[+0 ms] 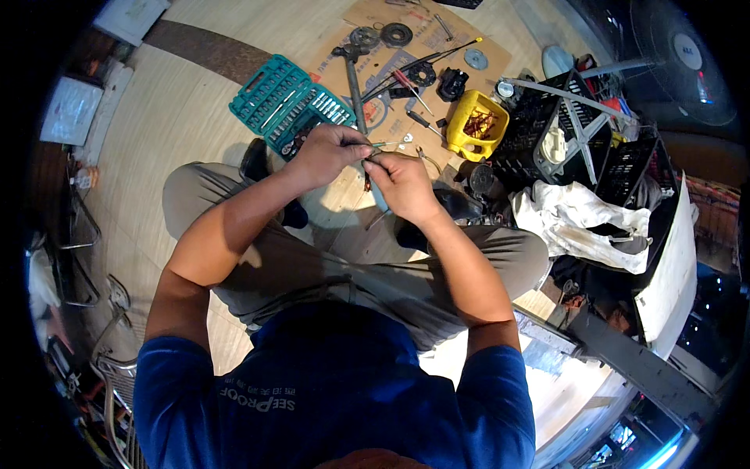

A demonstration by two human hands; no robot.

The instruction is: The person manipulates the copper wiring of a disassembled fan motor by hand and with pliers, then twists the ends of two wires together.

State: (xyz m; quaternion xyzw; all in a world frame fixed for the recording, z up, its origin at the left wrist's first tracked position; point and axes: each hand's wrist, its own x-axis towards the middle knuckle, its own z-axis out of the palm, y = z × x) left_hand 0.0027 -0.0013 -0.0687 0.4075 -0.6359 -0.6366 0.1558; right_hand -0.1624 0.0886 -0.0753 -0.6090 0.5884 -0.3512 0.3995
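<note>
My left hand [332, 150] and my right hand [400, 181] meet in front of my knees, fingertips almost touching. Both are closed in a pinch. Whatever lies between them is thin and mostly hidden, too small to name. Just beyond my fingers lies a hammer [354, 82] with a long dark handle. Left of it, a teal socket set case [254, 98] lies unfolded, with rows of silver sockets inside. Past my right hand are a screwdriver [422, 121] with a dark handle and another screwdriver [402, 80] with a red one.
Flattened cardboard [461, 22] carries round metal parts and black cables. A cut yellow jug [478, 100] holds copper-coloured pieces. Black crates [519, 144] stand at the right, with a stained white cloth [558, 207] before them. A fan [687, 55] is at the far right.
</note>
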